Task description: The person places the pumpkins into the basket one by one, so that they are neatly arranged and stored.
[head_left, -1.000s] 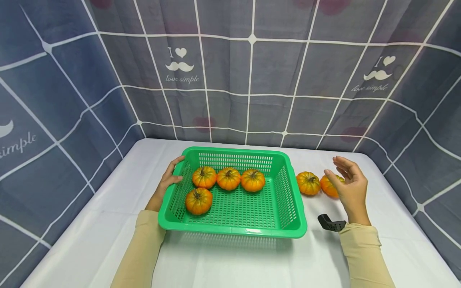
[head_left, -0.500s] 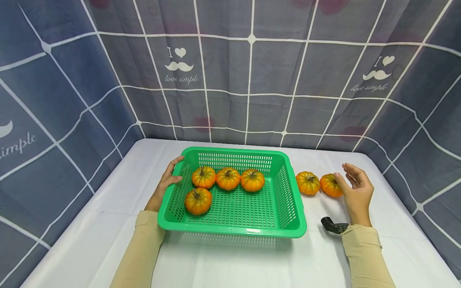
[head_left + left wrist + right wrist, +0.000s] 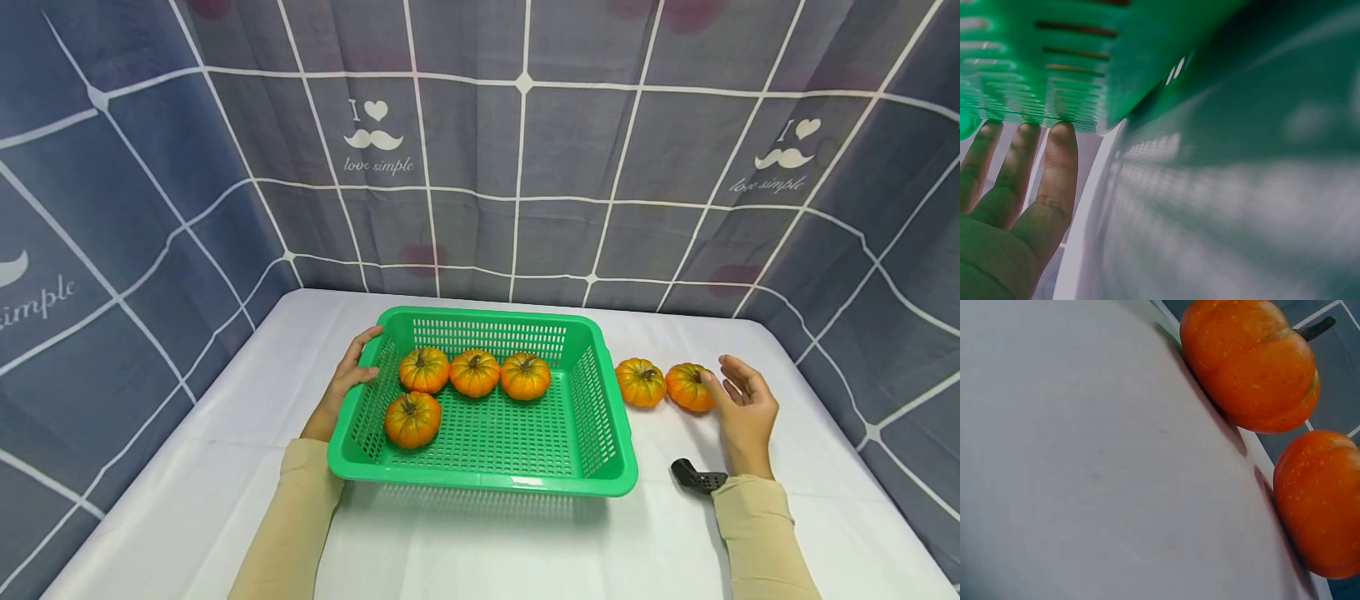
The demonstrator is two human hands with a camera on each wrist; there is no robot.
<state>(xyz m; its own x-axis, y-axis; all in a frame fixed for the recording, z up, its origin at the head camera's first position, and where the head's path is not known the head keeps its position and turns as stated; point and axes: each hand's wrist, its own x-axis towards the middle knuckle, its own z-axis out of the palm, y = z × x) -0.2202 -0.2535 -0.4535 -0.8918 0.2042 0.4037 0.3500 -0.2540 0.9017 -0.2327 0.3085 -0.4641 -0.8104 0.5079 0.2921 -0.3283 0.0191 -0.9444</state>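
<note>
A green plastic basket [image 3: 480, 482] with slotted walls holds several small orange pumpkins, among them a front-left pumpkin [image 3: 412, 421]. My left hand [image 3: 341, 387] grips the basket's left side, thumb over the rim; in the left wrist view its fingers [image 3: 1060, 156] press the slotted wall from outside. To the right of the basket, a near pumpkin [image 3: 641, 382] and an outer pumpkin [image 3: 688, 387] sit side by side on the table. My right hand [image 3: 746, 412] is beside the outer one, fingers loosely bent, thumb overlapping its edge; contact cannot be told. The right wrist view shows both pumpkins but no hand.
A white cloth covers the table [image 3: 480, 550]. Grey checked curtains [image 3: 480, 150] hang behind and along both sides. A black wrist device [image 3: 697, 477] sticks out from the right sleeve over the cloth.
My right hand has moved right and down, from above the outer pumpkin to its right side. The left hand, basket and pumpkins have stayed in place.
</note>
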